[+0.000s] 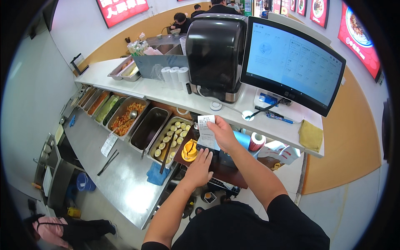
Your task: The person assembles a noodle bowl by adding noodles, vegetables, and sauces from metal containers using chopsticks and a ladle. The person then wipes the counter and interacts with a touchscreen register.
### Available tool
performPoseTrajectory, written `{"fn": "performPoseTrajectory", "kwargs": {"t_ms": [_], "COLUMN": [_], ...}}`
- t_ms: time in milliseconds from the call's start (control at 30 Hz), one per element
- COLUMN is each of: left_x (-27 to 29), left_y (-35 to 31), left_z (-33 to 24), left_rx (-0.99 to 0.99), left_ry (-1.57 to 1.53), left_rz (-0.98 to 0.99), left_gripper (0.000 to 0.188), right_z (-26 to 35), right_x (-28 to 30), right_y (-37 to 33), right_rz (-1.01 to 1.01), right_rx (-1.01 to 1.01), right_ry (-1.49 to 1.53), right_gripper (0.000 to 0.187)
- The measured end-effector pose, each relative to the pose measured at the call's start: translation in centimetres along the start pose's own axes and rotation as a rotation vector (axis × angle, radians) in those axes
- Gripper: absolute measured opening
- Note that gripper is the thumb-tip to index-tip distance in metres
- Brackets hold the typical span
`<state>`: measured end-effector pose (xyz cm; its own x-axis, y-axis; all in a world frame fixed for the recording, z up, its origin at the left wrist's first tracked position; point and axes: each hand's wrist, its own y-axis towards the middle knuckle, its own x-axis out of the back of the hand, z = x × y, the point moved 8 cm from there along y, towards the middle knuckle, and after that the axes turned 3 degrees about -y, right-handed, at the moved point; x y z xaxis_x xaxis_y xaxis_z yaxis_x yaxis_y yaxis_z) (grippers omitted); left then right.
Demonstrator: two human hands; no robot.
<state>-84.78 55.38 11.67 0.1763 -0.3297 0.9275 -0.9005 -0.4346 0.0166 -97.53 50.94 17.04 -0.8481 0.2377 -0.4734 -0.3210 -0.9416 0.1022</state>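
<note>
A white printed receipt [206,132] is pinched between the thumb and fingers of my right hand [223,133], its lower end by a dark device. My left hand [199,168] lies with fingers stretched out, fingertips at the receipt's lower end, on or just above the device, which the hand mostly hides. Left of my fingers sits a yellow object [189,151] whose kind I cannot make out, on a dark brown shelf [233,177]. Just beyond it is a metal tray of halved eggs [171,139], with dark tongs [167,153] lying across.
Food trays [125,116] line the steel counter [125,179], which holds another receipt [109,144], chopsticks [108,162] and a blue cloth [158,173]. The upper ledge carries a black dispenser [214,54], paper rolls [177,76], a monitor [291,62] and a yellow cloth [311,135]. A person [54,231] stands lower left.
</note>
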Motion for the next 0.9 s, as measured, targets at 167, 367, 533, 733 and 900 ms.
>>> {"fn": "performPoseTrajectory", "kwargs": {"t_ms": [167,367,533,733,900], "left_x": [-0.1,0.7,5.0,0.9,-0.3], "left_y": [0.7,0.0,-5.2,-10.4,-16.6], "left_z": [-0.3,1.5,-1.4,-2.9,-2.4], "left_rx": [0.037,0.027,0.205,0.481,0.515], "left_ry": [-0.042,-0.237,-1.016,-1.279,-1.58], "left_rz": [0.049,-0.169,-0.554,-0.353,-0.232], "left_gripper": [0.075,0.053,0.031,0.023,0.022], "right_z": [-0.4,3.3,-0.1,-4.0,-5.9], "right_x": [-0.2,0.3,-1.3,-8.2,-14.3], "right_y": [-0.7,-4.0,-7.6,-10.7,-13.4], "right_rz": [0.165,0.023,0.106,0.389,0.678], "right_rx": [-0.078,-0.088,-0.139,-0.495,-0.654], "right_ry": [-0.161,-0.06,-0.385,0.172,0.061], "right_gripper": [0.018,0.014,0.015,0.02,0.027]}}
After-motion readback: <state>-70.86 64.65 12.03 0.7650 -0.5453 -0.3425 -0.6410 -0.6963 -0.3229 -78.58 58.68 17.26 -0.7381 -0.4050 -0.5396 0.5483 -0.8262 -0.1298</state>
